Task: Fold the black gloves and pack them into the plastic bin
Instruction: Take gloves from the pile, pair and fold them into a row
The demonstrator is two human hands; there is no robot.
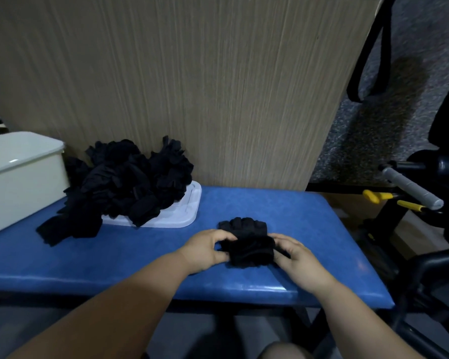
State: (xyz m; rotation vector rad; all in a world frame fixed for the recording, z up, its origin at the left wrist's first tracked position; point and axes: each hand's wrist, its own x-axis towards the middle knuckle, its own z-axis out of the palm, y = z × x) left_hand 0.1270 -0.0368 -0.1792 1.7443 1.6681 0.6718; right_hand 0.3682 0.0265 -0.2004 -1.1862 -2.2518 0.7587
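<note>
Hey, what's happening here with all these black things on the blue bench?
A person is folding a black glove bundle on the blue bench, the left hand and right hand each gripping one side. A heap of loose gloves lies further left, partly on a white tray, beside the plastic bin.

A bundle of black gloves [246,244] lies on the blue table [114,255] near its front edge, folded over on itself. The left hand [205,251] and right hand [300,257] grip its 2 sides. A loose heap of black gloves [122,182] lies further back left, partly on a flat white lid [184,213] and spilling onto the table. The cream plastic bin [18,177] stands at the far left, just beside the heap.
</note>
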